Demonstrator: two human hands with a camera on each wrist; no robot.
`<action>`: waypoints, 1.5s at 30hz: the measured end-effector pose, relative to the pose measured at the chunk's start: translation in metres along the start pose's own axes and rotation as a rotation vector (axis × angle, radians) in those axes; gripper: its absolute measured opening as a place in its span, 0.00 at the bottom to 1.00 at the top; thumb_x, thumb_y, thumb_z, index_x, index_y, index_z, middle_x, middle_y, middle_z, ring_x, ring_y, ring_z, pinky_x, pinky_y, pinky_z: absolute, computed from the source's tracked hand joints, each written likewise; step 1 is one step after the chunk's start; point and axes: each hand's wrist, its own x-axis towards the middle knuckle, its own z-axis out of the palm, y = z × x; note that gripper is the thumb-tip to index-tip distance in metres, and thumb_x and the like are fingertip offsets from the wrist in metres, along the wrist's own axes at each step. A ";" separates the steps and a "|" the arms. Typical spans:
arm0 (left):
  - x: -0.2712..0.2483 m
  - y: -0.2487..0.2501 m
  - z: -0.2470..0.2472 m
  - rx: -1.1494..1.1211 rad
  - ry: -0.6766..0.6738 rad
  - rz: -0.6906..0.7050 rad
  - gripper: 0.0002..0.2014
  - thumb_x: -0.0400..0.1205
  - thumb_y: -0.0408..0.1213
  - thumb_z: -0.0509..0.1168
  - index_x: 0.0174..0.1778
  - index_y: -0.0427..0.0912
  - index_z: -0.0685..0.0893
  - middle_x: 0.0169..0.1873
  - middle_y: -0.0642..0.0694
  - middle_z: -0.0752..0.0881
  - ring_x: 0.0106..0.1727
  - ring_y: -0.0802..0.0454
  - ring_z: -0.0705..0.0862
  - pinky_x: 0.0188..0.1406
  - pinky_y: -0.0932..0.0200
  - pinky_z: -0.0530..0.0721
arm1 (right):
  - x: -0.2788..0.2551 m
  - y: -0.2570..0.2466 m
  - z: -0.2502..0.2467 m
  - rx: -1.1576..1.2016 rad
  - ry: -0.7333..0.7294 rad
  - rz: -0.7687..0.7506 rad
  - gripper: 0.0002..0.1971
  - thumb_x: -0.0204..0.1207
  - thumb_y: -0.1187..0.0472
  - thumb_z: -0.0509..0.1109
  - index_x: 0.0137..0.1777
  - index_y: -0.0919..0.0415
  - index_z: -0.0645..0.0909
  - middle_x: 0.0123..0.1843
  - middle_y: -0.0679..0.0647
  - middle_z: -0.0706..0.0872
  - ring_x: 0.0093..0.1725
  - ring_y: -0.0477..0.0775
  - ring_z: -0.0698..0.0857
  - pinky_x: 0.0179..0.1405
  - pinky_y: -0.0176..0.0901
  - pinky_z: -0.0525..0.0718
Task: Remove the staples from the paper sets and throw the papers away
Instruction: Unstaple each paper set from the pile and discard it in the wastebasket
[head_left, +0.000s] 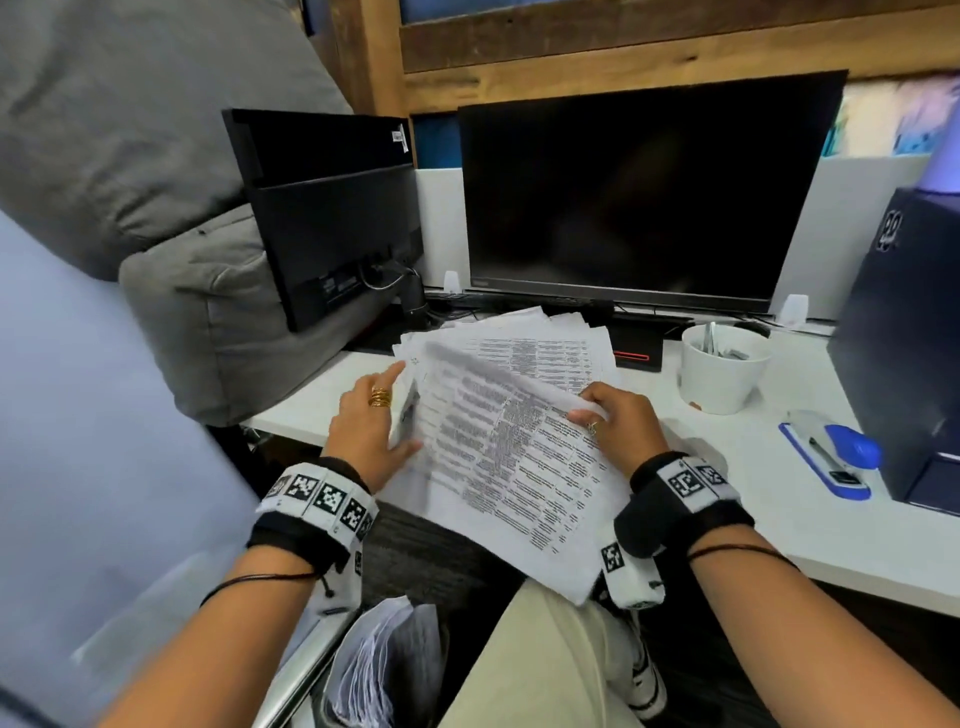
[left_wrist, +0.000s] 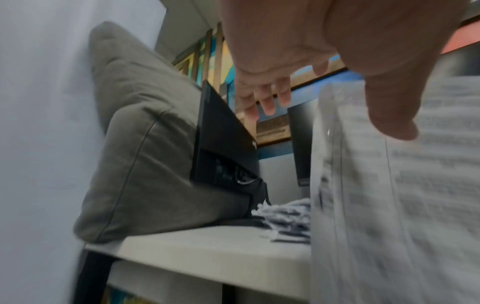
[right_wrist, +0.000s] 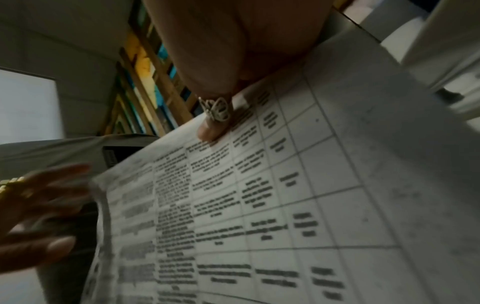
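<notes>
White desk (head_left: 779, 519) across frame middle, wood panelling upper frame. Dark monitor (head_left: 639, 197) centre top, second monitor (head_left: 332, 208) seen from the back at upper left, grey cushion (head_left: 171, 156) far left. White cup (head_left: 724, 369) right of centre, blue stapler (head_left: 831, 452) at right edge of desk, dark box (head_left: 904, 332) far right. Loose paper stack (head_left: 550, 338) on desk below the centre monitor.

Printed paper set (head_left: 509, 467) held above desk edge and lap, frame centre, tilted, table text blurred. Right hand (head_left: 623, 421) gripping the set's upper right corner, fingers curled over the edge; in right wrist view a ringed finger (right_wrist: 215, 123) pressed on the sheet. Left hand (head_left: 369, 421) at the set's left edge, fingers spread fairly wide, thumb near the lower left edge; motion-blurred, contact with paper unclear. Left wrist view: fingers (left_wrist: 267, 100) extended, loose, paper just beside thumb.

More papers (head_left: 384, 660) bottom centre, beside the leg.
</notes>
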 end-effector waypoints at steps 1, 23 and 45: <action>-0.002 0.006 -0.003 0.083 0.040 0.051 0.47 0.69 0.47 0.76 0.80 0.52 0.55 0.73 0.41 0.65 0.71 0.41 0.66 0.68 0.45 0.69 | -0.005 -0.003 0.001 -0.035 -0.019 -0.035 0.04 0.75 0.60 0.73 0.43 0.60 0.83 0.38 0.57 0.87 0.42 0.60 0.83 0.45 0.50 0.80; -0.026 0.070 -0.016 0.450 -0.075 0.456 0.14 0.85 0.51 0.53 0.58 0.52 0.81 0.42 0.48 0.88 0.44 0.44 0.86 0.36 0.60 0.76 | 0.000 0.075 -0.058 -0.120 -0.243 0.709 0.30 0.75 0.41 0.67 0.66 0.66 0.79 0.66 0.63 0.81 0.49 0.53 0.76 0.34 0.37 0.72; -0.041 0.091 -0.016 0.537 -0.076 0.484 0.18 0.87 0.52 0.47 0.54 0.47 0.79 0.44 0.47 0.87 0.44 0.43 0.85 0.36 0.57 0.76 | -0.046 -0.094 0.000 0.690 0.348 0.181 0.14 0.79 0.57 0.68 0.62 0.60 0.77 0.51 0.49 0.82 0.50 0.46 0.80 0.35 0.16 0.73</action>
